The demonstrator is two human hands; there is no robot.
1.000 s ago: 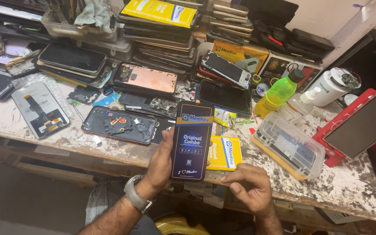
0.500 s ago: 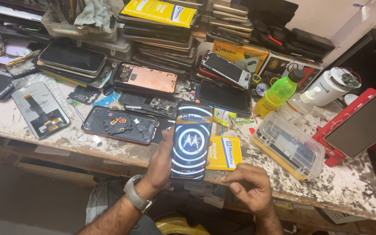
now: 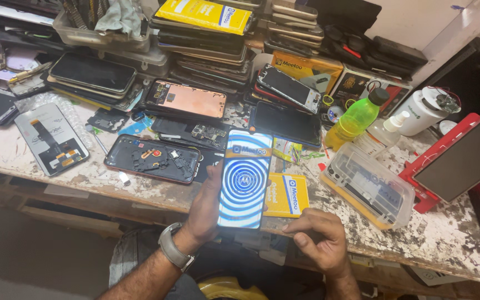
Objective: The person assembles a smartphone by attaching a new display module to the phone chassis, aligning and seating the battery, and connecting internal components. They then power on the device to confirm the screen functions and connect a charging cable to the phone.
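My left hand [image 3: 204, 208] holds a phone [image 3: 244, 179] upright over the bench edge, its lit screen showing blue and white concentric rings, with a yellow sticker band near its top. My right hand [image 3: 318, 240] rests loosely curled at the bench edge just right of the phone, holding nothing, its fingers close to a small yellow box [image 3: 287, 194]. An opened phone body [image 3: 154, 158] with exposed parts lies on the bench left of the held phone.
The worn white bench [image 3: 456, 233] carries stacks of phones and screens [image 3: 206, 44] at the back, a clear plastic box [image 3: 368, 186], a green bottle [image 3: 356, 116], a white spray bottle [image 3: 384, 130], a white jar [image 3: 426, 111] and a tablet on a red stand [image 3: 462, 158].
The phone's screen went from a dark blue splash page to a bright pattern of blue and white rings. Both hands have stayed nearly in place.
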